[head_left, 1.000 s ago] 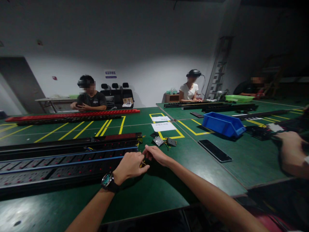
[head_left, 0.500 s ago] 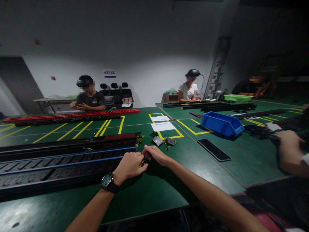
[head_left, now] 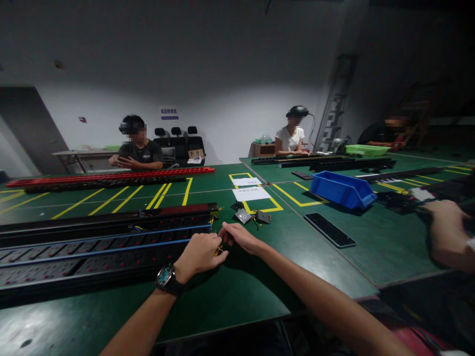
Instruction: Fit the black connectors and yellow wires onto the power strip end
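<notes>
My left hand (head_left: 202, 253), with a watch (head_left: 166, 278) on its wrist, is closed at the right end of a long black socket strip (head_left: 122, 259). Yellow wires (head_left: 218, 250) show between its fingers and thumb. Facing it from the right, my right hand (head_left: 237, 235) has its fingertips pressed together near the same wires; whatever they pinch is too small to make out. Blue-edged strips (head_left: 92, 244) lie just behind. Two small square modules (head_left: 243, 215) with short leads rest beyond my hands.
A phone (head_left: 329, 230) and a blue bin (head_left: 342, 190) stand to the right. At the far right is another person's hand (head_left: 447, 222). Paper sheets (head_left: 251, 193) lie ahead on the green table (head_left: 260, 291). A red rail (head_left: 111, 176) runs along the back left, where a person sits.
My hands hold nearly the same pose. Across the table, the hands of the person at the left have shifted slightly.
</notes>
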A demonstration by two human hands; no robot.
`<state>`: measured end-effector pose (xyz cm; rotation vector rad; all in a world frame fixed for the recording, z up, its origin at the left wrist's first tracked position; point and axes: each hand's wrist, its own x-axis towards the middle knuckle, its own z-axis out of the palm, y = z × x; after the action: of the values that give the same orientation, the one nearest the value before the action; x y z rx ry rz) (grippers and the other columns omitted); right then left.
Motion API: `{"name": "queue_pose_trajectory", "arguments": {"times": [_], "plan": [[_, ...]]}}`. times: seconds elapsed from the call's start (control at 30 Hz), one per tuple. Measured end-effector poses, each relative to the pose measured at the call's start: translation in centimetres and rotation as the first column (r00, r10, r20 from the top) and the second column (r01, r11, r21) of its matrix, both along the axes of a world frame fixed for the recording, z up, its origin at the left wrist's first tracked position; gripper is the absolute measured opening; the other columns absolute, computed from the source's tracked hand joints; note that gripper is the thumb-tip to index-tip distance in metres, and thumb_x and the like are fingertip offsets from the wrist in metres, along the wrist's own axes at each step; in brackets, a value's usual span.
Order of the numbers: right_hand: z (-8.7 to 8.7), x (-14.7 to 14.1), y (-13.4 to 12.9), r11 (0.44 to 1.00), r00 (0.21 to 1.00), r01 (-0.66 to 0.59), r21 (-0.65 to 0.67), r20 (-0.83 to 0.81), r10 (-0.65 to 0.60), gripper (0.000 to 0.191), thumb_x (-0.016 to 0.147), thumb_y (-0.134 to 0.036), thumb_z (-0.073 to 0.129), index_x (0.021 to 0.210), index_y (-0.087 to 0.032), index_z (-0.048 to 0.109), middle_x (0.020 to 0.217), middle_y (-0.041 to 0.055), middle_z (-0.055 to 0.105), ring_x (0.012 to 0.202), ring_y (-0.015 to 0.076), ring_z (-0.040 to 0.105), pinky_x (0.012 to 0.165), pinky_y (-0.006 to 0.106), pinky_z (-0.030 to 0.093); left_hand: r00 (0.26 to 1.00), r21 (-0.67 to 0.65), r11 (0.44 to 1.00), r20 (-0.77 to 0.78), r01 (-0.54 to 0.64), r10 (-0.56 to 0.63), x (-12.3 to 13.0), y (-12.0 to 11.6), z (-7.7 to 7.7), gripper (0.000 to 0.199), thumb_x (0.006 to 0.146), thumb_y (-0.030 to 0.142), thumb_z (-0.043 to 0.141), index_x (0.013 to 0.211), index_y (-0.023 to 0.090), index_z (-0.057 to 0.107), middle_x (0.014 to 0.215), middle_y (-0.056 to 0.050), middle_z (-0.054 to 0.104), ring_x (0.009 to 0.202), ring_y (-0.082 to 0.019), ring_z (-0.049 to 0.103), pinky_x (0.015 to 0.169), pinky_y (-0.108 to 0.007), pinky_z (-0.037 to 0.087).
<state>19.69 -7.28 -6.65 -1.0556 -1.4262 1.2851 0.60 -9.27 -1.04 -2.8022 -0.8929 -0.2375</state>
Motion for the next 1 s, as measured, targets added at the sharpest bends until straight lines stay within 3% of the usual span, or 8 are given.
{"name": "queue_pose_trajectory", "arguments": {"times": [1.0], "plan": [[-0.10, -0.11, 0.05, 1.000, 1.000, -0.006, 0.002, 0.004, 0.006, 0.064, 0.087, -0.074, 0.053, 0.080, -0.013, 0.071, 0.064, 0.0014, 0.059, 0.058, 0.0122, 0.051, 0.056, 0.026, 0.038, 1.000, -0.008, 1.000, 0.008, 0.023, -0.023, -0.13, -0.20, 0.31, 0.038, 0.096, 0.049, 0.049, 0.090, 0.016, 0.067, 0.089, -0.010, 0.072, 0.081, -0.024, 0.069, 0.068, -0.031, 0.048]]}}
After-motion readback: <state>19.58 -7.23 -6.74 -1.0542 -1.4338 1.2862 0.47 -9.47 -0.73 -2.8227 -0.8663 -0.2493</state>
